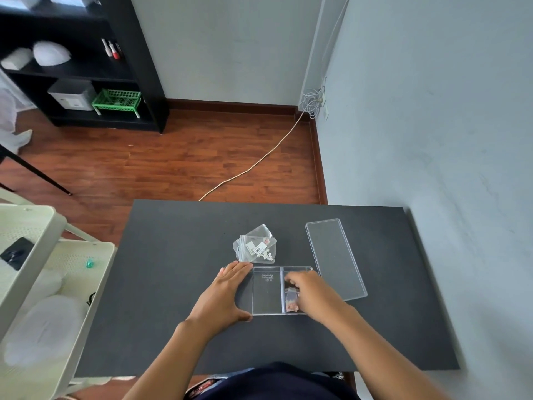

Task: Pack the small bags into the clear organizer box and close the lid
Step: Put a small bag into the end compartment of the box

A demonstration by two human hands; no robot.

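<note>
1. Two bare hands are at work on your dark grey matte table (178, 284), both at the shallow clear plastic organizer box (266, 290) that sits near the middle of it.
2. Your left hand (225, 295) lies flat and spread against the box's left end – fingers straight, thumb along the near corner, gripping nothing.
3. Your right hand (313, 293) reaches down into the right compartment, fingers curled over a small clear bag with pinkish contents (290, 301); whether they are actually pinching it I cannot tell.
4. That bag lies inside the right compartment, beside the divider; the left compartment shows only a printed mark on its base.
5. Just beyond the box, close to your left fingertips, rests a loose pile of small clear zip bags (256, 245) holding white flower-shaped pieces and a label.
6. To the right of the box, touching or almost touching its far right corner, the long clear rectangular lid (336, 259) lies flat on the table – off the box.
</note>
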